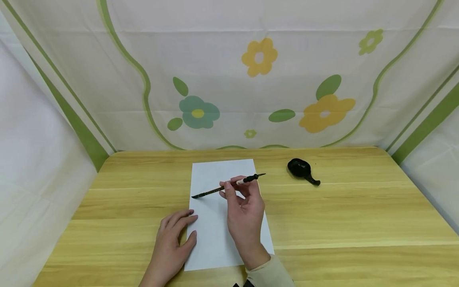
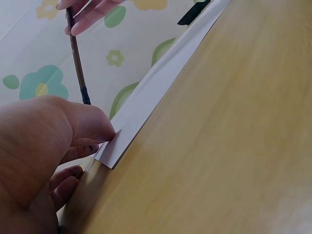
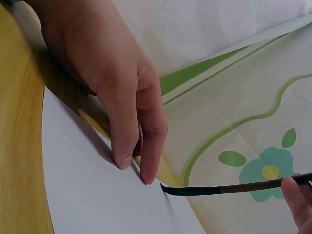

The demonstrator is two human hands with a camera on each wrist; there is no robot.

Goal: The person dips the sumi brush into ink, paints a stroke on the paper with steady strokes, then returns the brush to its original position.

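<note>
My right hand (image 1: 247,215) pinches a writing brush (image 1: 212,192) by its shaft, above a blank white sheet of paper (image 1: 211,243). The brush lies at a slant, its dark, inked tip pointing left, close over the sheet's left edge. In the right wrist view the bristles (image 3: 187,190) look black and come to a slightly bent point. My left hand (image 1: 170,243) rests at the paper's lower left edge, fingers spread and relaxed, fingertips (image 3: 148,181) on the sheet. Dark smudges mark some fingertips in the left wrist view.
A glossy black rounded object with a narrow tail (image 1: 300,169) sits on the wooden table (image 1: 358,215), right of the paper. Behind the table hangs a white cloth (image 1: 222,71) printed with flowers and leaves; more white cloth closes off both sides.
</note>
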